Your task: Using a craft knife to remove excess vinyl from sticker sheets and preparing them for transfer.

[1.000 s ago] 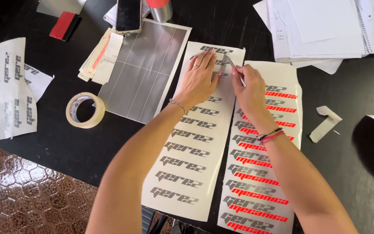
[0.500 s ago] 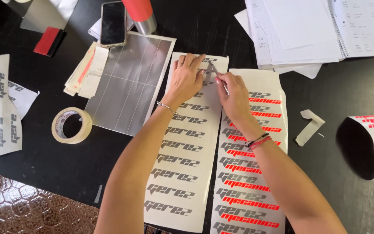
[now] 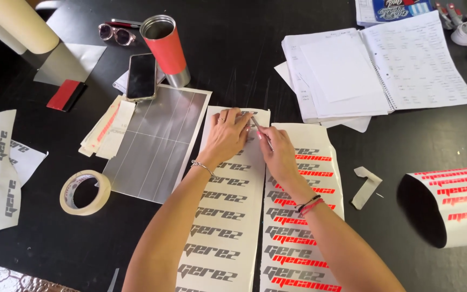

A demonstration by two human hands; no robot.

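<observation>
Now, the black tabletop (image 3: 233, 59) carries two long sticker sheets side by side: a grey-lettered one (image 3: 222, 216) and a grey-and-red one (image 3: 304, 216) just to its right. An open notebook (image 3: 385, 65) lies beyond, a silver sheet (image 3: 155, 146) to the left, a tape roll (image 3: 85, 192) near it. The left hand (image 3: 225, 138) presses flat, fingers spread, on the grey sheet's top end. The right hand (image 3: 279, 154) pinches a thin metal tool (image 3: 260, 130) at that same spot.
</observation>
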